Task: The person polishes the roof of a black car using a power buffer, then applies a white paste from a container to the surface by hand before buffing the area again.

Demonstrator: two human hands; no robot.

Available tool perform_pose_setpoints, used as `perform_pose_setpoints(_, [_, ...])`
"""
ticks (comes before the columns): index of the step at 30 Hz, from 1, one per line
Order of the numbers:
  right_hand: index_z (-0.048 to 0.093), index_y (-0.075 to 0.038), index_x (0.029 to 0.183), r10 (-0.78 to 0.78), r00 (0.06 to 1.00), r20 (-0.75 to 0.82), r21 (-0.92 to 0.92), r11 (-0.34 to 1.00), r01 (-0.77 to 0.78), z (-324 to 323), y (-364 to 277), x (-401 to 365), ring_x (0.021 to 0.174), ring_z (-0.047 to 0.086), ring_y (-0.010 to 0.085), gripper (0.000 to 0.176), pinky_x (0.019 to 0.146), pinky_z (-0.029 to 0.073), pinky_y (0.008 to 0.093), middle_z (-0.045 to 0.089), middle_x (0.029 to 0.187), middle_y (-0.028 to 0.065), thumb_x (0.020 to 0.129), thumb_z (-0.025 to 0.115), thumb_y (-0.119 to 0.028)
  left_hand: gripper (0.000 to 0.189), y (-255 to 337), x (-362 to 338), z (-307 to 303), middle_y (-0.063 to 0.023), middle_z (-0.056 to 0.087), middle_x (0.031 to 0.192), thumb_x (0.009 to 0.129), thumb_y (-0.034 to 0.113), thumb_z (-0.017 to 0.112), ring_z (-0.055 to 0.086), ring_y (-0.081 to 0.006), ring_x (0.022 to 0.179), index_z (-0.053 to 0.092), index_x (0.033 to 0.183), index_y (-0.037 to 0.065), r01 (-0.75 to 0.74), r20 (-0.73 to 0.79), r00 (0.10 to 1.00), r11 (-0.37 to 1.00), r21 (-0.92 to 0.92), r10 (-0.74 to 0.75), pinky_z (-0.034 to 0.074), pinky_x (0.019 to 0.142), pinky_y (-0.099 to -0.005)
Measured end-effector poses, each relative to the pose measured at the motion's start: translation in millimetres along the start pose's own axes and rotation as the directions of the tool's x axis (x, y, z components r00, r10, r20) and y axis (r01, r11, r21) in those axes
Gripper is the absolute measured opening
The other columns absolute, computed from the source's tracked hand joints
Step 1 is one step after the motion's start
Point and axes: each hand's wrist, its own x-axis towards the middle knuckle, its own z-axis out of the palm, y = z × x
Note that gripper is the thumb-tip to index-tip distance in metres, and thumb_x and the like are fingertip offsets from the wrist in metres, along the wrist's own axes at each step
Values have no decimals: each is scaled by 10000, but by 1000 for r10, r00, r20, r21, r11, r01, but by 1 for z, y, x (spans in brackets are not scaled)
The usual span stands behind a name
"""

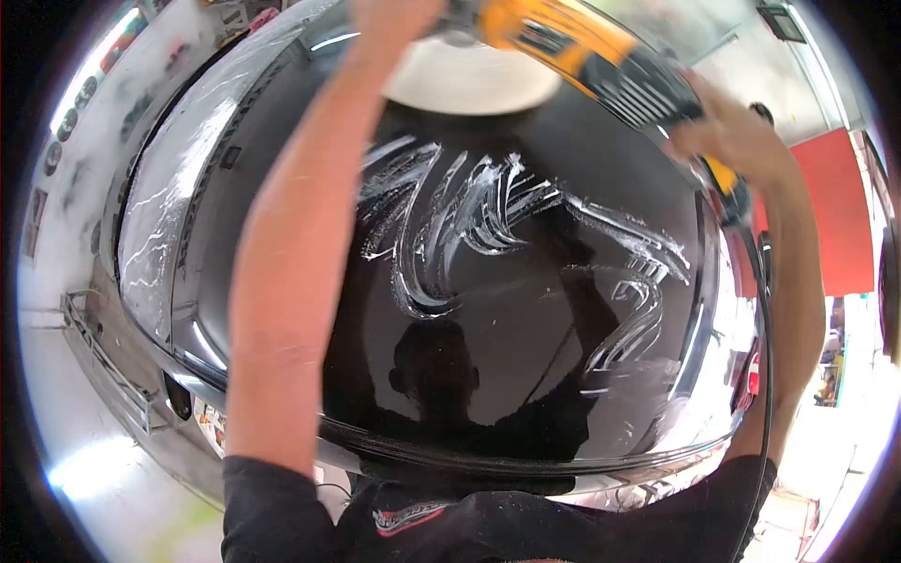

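Note:
A yellow and black car polisher (563,39) lies across the top of the view, its round white pad (474,83) against a glossy black car panel (507,347). My right hand (737,141) is closed around the rear handle of the polisher. At the top edge my left hand (399,13) is at the metal front end of the tool, gripping it; its fingers are partly cut off and blurred. White streaks of polishing compound (469,206) curve over the panel below the pad, with more smears towards the right.
The tool's black cord (764,328) hangs down along my right arm. Plastic sheeting (178,178) covers the car at the left. A metal rack (108,361) stands by the left wall, and a red panel (831,216) is at the right. My reflection shows in the paint.

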Motion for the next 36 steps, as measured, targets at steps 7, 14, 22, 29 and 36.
perform_pose_setpoints(7, [340,33,1512,-75,947,312,104,994,44,14,-72,15,770,641,146,897,691,518,268,677,889,82,751,792,-112,588,-3,-13,-104,-181,685,778,898,522,735,642,-252,716,719,1034,-49,84,37,996,953,-292,-76,502,688,-400])
perform_pose_setpoints(14, [331,-111,1617,98,995,3,27,995,-98,-2,42,-56,779,647,155,977,759,526,299,686,937,95,710,694,-100,679,80,-61,-49,-294,712,882,935,578,644,712,-414,874,704,1022,-93,-39,182,981,990,-135,64,534,779,-507])
perform_pose_setpoints(22, [278,-47,1619,418,904,-91,400,846,-352,-29,203,-212,651,573,143,1030,600,491,281,623,934,81,662,644,60,576,248,-197,61,-243,705,806,805,512,823,732,-393,848,696,928,-36,4,433,871,878,-480,233,592,780,-460])
perform_pose_setpoints(29, [232,-12,1626,537,816,-214,431,802,-415,-28,264,-287,684,608,134,1058,626,538,288,655,985,89,647,634,4,593,317,-255,86,-233,739,864,812,520,826,760,-367,853,679,974,-32,34,486,817,816,-576,309,617,763,-427])
perform_pose_setpoints(36, [333,-28,1574,357,930,-92,335,890,-309,-35,164,-182,651,584,133,935,564,489,278,617,914,63,686,616,39,581,222,-165,71,-255,729,906,877,515,748,724,-413,902,692,1013,-47,1,419,866,836,-548,274,582,803,-471])
